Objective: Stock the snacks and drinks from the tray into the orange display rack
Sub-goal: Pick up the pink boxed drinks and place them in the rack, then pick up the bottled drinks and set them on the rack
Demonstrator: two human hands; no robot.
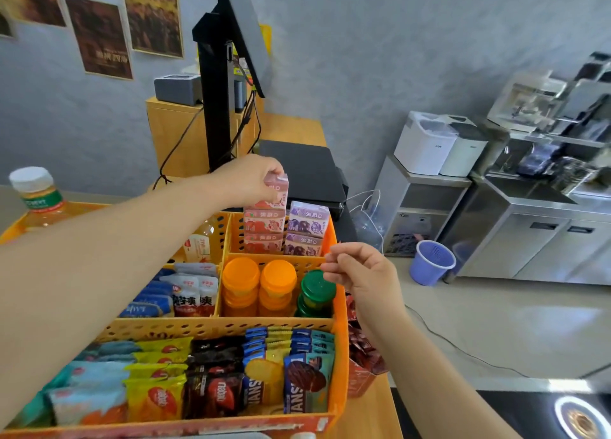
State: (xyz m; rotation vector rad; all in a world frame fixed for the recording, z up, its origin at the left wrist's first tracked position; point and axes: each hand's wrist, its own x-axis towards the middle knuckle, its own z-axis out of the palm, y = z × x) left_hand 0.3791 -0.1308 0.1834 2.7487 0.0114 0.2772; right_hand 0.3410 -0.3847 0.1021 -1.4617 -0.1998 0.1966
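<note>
Held in the left hand (254,177), pinched at its top end between curled fingers and thumb: a pink drink carton (277,190), upright, at the top of the pink stack (264,228) in the far right compartment of the orange display rack (340,309). Seemed to touch the carton below it, though not possible to tell this for certain. Just to the right, in the same compartment, a lower stack of purple cartons (305,228).

Right hand (358,273) kept loose above the right edge of the rack, fingers half curled and grasping nothing (near the green-capped bottle (315,291) and the two orange-capped bottles (258,286), but apart from them).

Judged as light and stiff, this carton, with smooth printed faces, perhaps a little slippery; flat sides easy to pinch, yet probably easy to dent if squeezed hard. Best taken near the top, on two opposite faces, and lowered straight, because a tall narrow stack could tip toward the purple one.

At the far left, a juice bottle with white cap (36,194), standing on what looked like the orange tray (13,228), not yet stocked.
</note>
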